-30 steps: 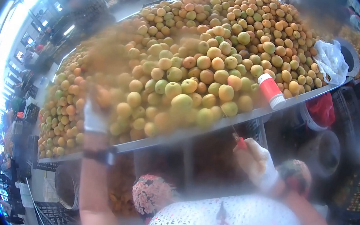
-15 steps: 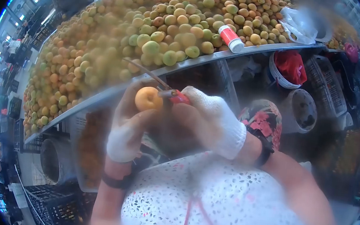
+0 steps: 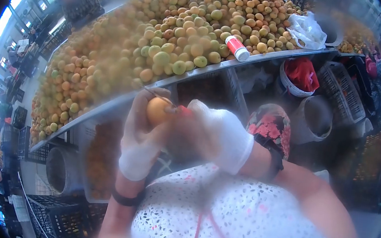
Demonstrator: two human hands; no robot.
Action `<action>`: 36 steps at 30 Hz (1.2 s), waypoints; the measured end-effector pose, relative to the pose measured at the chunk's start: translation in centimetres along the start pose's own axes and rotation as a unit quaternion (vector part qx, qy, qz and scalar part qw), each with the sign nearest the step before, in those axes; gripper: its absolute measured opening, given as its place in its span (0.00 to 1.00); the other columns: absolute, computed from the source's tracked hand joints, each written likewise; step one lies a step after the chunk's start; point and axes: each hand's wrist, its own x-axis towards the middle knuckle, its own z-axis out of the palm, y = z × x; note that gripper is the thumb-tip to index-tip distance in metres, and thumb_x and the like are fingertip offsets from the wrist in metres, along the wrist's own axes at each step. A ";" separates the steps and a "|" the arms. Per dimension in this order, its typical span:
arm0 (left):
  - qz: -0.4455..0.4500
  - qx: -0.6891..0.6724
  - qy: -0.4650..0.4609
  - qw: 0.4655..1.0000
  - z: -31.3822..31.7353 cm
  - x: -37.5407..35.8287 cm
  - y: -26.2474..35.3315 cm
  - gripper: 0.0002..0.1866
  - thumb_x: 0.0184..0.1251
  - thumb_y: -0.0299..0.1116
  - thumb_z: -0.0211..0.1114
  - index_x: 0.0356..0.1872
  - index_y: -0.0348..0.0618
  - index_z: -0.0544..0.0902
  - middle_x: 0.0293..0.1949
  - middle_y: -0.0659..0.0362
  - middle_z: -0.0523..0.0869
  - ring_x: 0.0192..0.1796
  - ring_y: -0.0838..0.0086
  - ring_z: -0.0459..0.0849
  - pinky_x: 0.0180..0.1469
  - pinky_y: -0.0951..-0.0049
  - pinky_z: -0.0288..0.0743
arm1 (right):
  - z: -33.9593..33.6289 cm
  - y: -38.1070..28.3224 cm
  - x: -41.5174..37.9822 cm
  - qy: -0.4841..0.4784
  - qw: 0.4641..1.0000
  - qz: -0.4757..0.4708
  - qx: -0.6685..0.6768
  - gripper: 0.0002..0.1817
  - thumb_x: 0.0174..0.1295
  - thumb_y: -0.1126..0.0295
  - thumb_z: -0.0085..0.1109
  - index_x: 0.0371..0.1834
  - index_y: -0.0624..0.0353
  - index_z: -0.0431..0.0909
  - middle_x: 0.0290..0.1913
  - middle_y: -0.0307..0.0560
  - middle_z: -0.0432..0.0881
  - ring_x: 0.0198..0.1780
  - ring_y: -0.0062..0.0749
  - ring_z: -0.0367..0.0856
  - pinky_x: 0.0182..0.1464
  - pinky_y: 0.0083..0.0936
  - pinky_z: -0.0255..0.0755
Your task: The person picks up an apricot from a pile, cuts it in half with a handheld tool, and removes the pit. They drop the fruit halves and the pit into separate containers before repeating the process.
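My left hand (image 3: 138,134), in a white glove with a tan palm, holds an apricot (image 3: 157,111) between its fingers and thumb. My right hand (image 3: 227,135), gloved in white too, grips a red-handled knife (image 3: 184,112) whose thin blade lies along the fruit's upper right side. Both hands are close together in front of my lap, below the edge of the table. Lens smear blurs the fingers of my right hand and the lower part of the fruit.
Apricots (image 3: 200,31) are heaped on a metal-edged table (image 3: 224,66). A red-and-white canister (image 3: 237,48) and a plastic bag (image 3: 306,30) lie on it. Buckets (image 3: 315,119) and crates (image 3: 342,89) stand below right. Other people (image 3: 79,5) are around the table.
The knife has swung from pointing up and away to lying against the apricot. The apricot has turned slightly in my left hand, and my right hand has shifted a little left.
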 end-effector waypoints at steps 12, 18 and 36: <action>0.136 0.294 0.015 0.946 -1.5 1.3 -3.0 0.31 0.44 0.14 0.53 0.58 0.33 0.70 0.49 0.54 0.75 0.53 0.70 0.77 0.59 0.73 0.72 | 1.6 1.6 0.6 -0.027 0.995 0.064 -0.075 0.12 0.71 0.62 0.58 0.41 0.61 0.73 0.23 0.58 0.80 0.25 0.50 0.83 0.25 0.42 0.71; 0.043 0.054 -0.015 0.997 -3.1 1.8 -2.5 0.31 0.46 0.17 0.58 0.58 0.34 0.71 0.47 0.55 0.78 0.53 0.69 0.79 0.56 0.73 0.74 | 1.4 2.1 2.0 -0.148 0.870 0.243 0.403 0.21 0.76 0.50 0.50 0.33 0.56 0.71 0.22 0.36 0.69 0.18 0.21 0.63 0.18 0.25 0.56; 0.030 -0.196 0.034 0.980 -1.7 0.9 -0.9 0.31 0.64 0.33 0.66 0.66 0.33 0.68 0.55 0.49 0.79 0.54 0.62 0.82 0.62 0.60 0.76 | 1.1 0.4 -0.1 -0.027 0.995 0.061 0.074 0.11 0.74 0.62 0.56 0.42 0.60 0.77 0.24 0.54 0.79 0.24 0.40 0.79 0.28 0.33 0.71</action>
